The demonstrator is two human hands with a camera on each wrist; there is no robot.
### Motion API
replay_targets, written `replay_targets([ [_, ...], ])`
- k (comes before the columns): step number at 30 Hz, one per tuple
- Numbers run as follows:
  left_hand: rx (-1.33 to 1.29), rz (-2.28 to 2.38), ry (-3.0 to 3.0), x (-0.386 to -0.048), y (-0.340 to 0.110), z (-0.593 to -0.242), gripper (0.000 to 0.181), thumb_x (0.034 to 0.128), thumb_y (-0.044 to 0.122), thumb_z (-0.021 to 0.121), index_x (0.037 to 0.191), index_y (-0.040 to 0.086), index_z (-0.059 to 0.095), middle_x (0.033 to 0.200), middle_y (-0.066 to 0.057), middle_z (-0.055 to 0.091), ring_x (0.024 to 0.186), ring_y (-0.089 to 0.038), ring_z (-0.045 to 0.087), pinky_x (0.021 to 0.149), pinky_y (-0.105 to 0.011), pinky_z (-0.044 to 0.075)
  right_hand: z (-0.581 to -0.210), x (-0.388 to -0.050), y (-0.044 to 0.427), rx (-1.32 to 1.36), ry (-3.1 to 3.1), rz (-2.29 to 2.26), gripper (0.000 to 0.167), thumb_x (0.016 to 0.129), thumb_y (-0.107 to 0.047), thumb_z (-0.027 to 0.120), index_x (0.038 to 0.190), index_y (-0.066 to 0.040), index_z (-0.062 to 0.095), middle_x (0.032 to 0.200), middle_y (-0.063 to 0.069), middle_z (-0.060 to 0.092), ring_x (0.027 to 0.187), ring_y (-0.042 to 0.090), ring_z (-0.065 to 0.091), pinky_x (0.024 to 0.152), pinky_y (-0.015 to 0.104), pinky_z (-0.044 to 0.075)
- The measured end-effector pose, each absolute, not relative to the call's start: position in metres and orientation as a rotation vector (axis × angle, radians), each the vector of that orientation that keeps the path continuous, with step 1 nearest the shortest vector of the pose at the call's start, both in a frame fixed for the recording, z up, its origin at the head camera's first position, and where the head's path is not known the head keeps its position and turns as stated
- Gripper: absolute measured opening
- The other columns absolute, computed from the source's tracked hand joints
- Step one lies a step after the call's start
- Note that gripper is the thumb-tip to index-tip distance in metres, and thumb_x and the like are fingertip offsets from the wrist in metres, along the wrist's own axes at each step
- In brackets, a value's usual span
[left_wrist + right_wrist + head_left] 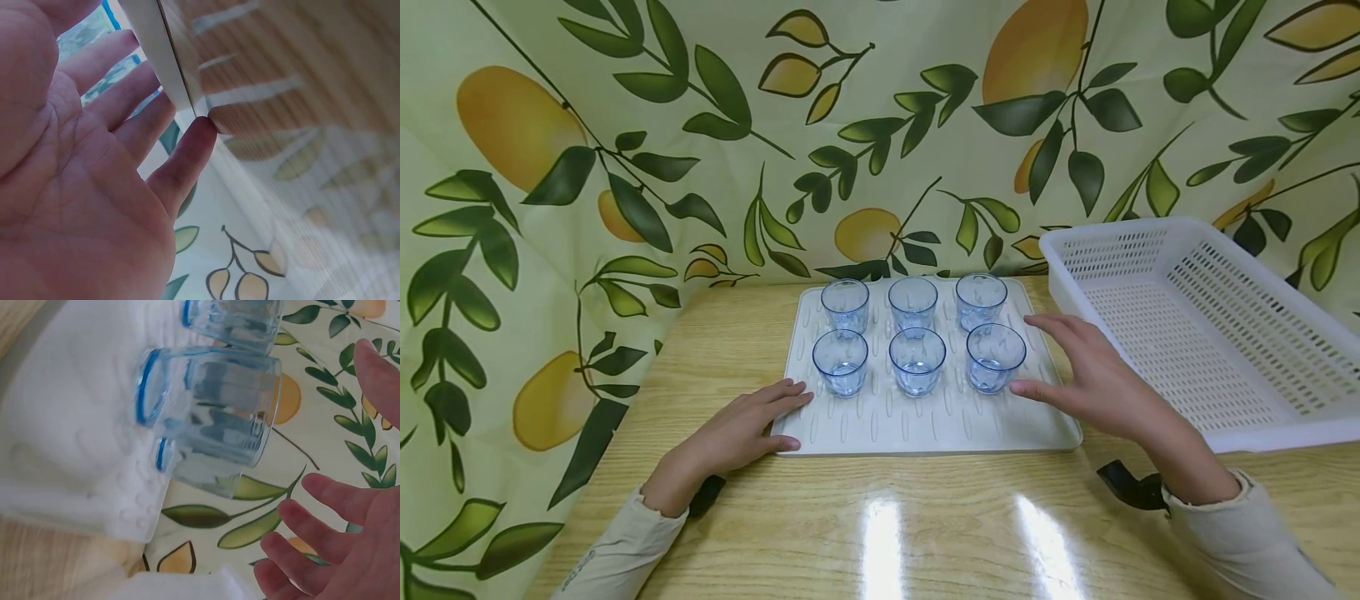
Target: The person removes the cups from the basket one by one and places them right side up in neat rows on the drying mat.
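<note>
Several clear blue-tinted drinking glasses stand upright in two rows of three on a white ribbed drying mat [857, 429]. My right hand [1090, 375] is beside the front right glass [995, 360], thumb and fingers spread apart. The right wrist view shows a gap between those fingers [312, 531] and the nearest glass [212, 403]. At the mat's left edge rests my left hand [741, 425], its fingers extended and holding nothing. In the left wrist view its fingers [134, 94] lie along the mat's edge; the front left glass [841, 363] is the one nearest to it.
A white perforated plastic basket [1292, 433] stands right of the mat, close behind my right hand. Underneath is a wooden table [790, 525] with light reflections near the front. A leaf-and-fruit patterned cloth [715, 200] hangs at the back and left.
</note>
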State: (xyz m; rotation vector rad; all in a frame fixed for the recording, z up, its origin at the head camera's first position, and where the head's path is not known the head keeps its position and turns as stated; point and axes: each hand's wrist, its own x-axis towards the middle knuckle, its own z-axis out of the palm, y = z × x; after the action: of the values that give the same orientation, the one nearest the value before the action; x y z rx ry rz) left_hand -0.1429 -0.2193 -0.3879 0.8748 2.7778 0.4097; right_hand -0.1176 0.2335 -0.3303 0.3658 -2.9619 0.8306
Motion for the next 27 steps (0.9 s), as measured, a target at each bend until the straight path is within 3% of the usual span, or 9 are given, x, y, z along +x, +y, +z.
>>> replay_targets([
  [10,0.850,0.417,2.773,-0.143,-0.219,-0.389,0.066,0.0914,0.040,0.069,0.149,0.015,0.048,0.157,-0.010,0.043,0.147,-0.036,0.036,0.108,-0.065,0.036,-0.335,-0.104,0.249,0.394,-2.829,0.549,0.091,0.079,-0.053,0.079,0.150,-0.010,0.042,0.147,0.024,0.043,0.134,0.050,0.035,0.100,0.070,0.027],
  [27,0.871,0.417,2.782,-0.143,-0.218,-0.387,0.065,0.0915,0.040,0.068,0.148,0.014,0.049,0.156,-0.010,0.043,0.146,-0.035,0.038,0.107,-0.060,0.040,-0.343,-0.113,0.288,0.431,-2.890,0.424,0.077,0.084,-0.049,0.075,0.145,-0.010,0.047,0.153,0.022,0.037,0.141,0.050,0.029,0.101,0.073,0.023],
])
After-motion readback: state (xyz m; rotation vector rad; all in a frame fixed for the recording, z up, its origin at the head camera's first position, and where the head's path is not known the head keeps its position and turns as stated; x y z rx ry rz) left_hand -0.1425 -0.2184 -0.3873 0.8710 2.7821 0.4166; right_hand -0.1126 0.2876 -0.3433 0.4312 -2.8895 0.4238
